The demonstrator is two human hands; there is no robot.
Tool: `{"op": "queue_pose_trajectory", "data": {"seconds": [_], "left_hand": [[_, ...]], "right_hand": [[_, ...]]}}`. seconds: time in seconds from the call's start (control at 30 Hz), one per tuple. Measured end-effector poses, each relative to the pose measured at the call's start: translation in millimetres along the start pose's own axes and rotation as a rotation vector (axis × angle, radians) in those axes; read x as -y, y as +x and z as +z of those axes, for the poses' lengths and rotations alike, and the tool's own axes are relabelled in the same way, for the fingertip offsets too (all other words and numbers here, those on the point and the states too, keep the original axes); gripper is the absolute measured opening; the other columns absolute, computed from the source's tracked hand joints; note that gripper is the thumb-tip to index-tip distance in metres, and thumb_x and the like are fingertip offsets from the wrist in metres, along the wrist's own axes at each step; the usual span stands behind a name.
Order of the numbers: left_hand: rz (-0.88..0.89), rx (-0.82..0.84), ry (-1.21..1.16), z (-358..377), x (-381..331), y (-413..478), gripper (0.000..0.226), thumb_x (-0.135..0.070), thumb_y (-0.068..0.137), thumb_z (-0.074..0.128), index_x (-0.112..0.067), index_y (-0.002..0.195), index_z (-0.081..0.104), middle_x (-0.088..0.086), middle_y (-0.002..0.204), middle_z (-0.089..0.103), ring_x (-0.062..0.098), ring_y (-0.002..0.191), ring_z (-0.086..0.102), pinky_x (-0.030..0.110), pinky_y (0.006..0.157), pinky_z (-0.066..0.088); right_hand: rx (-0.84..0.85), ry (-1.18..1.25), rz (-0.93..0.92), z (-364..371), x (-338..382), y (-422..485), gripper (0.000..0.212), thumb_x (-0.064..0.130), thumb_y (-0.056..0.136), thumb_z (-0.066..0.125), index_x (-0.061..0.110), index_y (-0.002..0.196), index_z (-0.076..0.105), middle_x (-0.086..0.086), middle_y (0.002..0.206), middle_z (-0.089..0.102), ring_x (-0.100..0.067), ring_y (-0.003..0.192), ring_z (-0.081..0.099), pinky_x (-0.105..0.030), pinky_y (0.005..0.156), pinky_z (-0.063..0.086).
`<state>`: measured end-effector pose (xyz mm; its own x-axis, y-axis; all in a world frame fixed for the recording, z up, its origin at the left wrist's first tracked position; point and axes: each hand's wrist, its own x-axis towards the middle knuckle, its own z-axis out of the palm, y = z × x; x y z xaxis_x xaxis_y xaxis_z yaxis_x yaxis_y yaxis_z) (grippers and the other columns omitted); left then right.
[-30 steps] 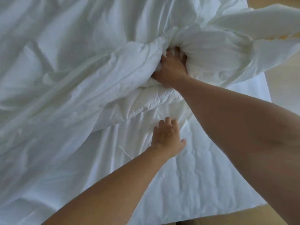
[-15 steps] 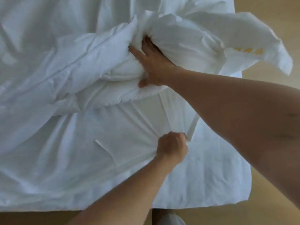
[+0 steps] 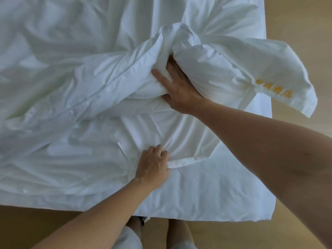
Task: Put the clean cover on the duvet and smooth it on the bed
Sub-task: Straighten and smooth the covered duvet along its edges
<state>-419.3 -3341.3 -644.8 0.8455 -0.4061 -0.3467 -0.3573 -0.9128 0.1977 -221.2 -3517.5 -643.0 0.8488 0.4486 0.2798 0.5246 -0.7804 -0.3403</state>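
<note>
— What does the yellow lettering (image 3: 274, 88) say?
— Too blurred to read. My right hand (image 3: 179, 87) grasps the duvet (image 3: 125, 87), bunched in the cover (image 3: 224, 60) mouth. My left hand (image 3: 154, 164) pinches its hem on the bed (image 3: 215, 194).

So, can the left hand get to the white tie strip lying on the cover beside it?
Probably yes. The tie strip lies uncovered on the duvet cover just left of the left hand, nothing between them, but that hand grips the cover and must let go first.
</note>
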Motion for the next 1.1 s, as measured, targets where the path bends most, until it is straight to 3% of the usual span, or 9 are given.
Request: {"op": "queue_pose_trajectory", "data": {"seconds": [0.13,0.27,0.4,0.53,0.73,0.83,0.93,1.03,1.1], "left_hand": [[-0.24,-0.184,-0.336,9.1,0.7,-9.3,0.04,-0.03,0.094,0.034,-0.008,0.094,0.067,0.01,0.074,0.066,0.035,0.065,0.062,0.038,0.059,0.051],[-0.363,-0.318,-0.369,3.9,-12.3,-6.2,0.057,-0.045,0.102,0.032,-0.01,0.065,0.057,0.012,0.046,0.055,0.036,0.042,0.055,0.034,0.041,0.042],[-0.289,-0.062,-0.366,25.0,-67.0,-68.1,0.076,-0.055,0.106,0.021,-0.015,0.052,0.055,0.005,0.042,0.055,0.026,0.038,0.056,0.028,0.039,0.041],[-0.155,0.324,-0.346,32.3,-64.5,-111.4,0.058,-0.073,0.097,0.025,-0.022,0.073,0.038,-0.005,0.063,0.045,0.019,0.061,0.049,0.03,0.06,0.037],[-0.062,0.071,-0.152,25.8,3.0,-104.4,0.029,-0.028,0.073,0.082,-0.022,0.072,0.054,-0.008,0.067,0.055,0.014,0.059,0.055,0.024,0.052,0.04],[-0.011,0.24,-0.176,29.1,5.3,-118.0,0.025,-0.021,0.083,0.071,-0.025,0.073,0.049,-0.001,0.073,0.063,0.021,0.069,0.058,0.032,0.066,0.046],[0.059,0.444,-0.119,38.7,-22.5,-133.9,0.013,-0.012,0.096,0.048,-0.022,0.086,0.047,0.005,0.085,0.066,0.023,0.071,0.056,0.033,0.065,0.044],[0.072,0.468,-0.158,29.0,-27.3,-127.8,0.01,-0.009,0.094,0.048,-0.018,0.091,0.052,0.008,0.09,0.067,0.026,0.071,0.054,0.033,0.065,0.038],[0.116,0.538,-0.219,20.6,-24.5,-132.5,0.005,-0.014,0.095,0.049,-0.016,0.092,0.047,0.012,0.094,0.065,0.031,0.076,0.055,0.034,0.067,0.037]], "right_hand": [[0.09,0.06,0.012,-2.6,3.8,-11.2,0.082,0.035,0.087,0.07,0.023,0.157,0.031,-0.025,0.161,0.018,-0.042,0.152,0.011,-0.052,0.124,0.012],[0.155,0.064,0.018,-5.7,6.0,-14.4,0.084,0.036,0.087,0.072,0.027,0.158,0.028,-0.02,0.163,0.016,-0.038,0.153,0.008,-0.048,0.126,0.011],[0.197,0.012,0.04,-10.3,11.4,-13.2,0.08,0.031,0.089,0.07,0.027,0.158,0.029,-0.02,0.163,0.019,-0.037,0.153,0.012,-0.048,0.126,0.011],[0.116,0.019,0.014,-13.2,25.7,-21.1,0.066,0.018,0.092,0.061,0.022,0.154,0.039,-0.026,0.159,0.026,-0.042,0.15,0.02,-0.055,0.122,0.018],[0.024,0.01,0.123,-5.6,46.3,-42.3,0.058,0.009,0.095,0.055,0.022,0.15,0.045,-0.02,0.154,0.036,-0.036,0.147,0.028,-0.051,0.122,0.022],[-0.193,-0.034,0.171,-3.5,70.0,-53.3,0.036,-0.001,0.085,0.052,0.01,0.117,0.064,-0.013,0.117,0.063,-0.036,0.109,0.058,-0.045,0.1,0.047],[-0.324,-0.086,0.27,-6.2,97.6,-75.5,0.029,-0.006,0.072,0.053,0.009,0.094,0.067,-0.005,0.091,0.064,-0.028,0.083,0.058,-0.034,0.076,0.05],[-0.267,-0.097,0.35,-1.9,127.1,-106.2,0.027,-0.003,0.075,0.061,0.012,0.097,0.07,-0.004,0.087,0.067,-0.027,0.081,0.061,-0.035,0.072,0.052],[-0.003,-0.017,0.48,-3.4,144.6,-128.6,0.015,0.005,0.084,0.062,0.013,0.095,0.07,-0.005,0.09,0.069,-0.03,0.083,0.065,-0.037,0.068,0.055]]}}
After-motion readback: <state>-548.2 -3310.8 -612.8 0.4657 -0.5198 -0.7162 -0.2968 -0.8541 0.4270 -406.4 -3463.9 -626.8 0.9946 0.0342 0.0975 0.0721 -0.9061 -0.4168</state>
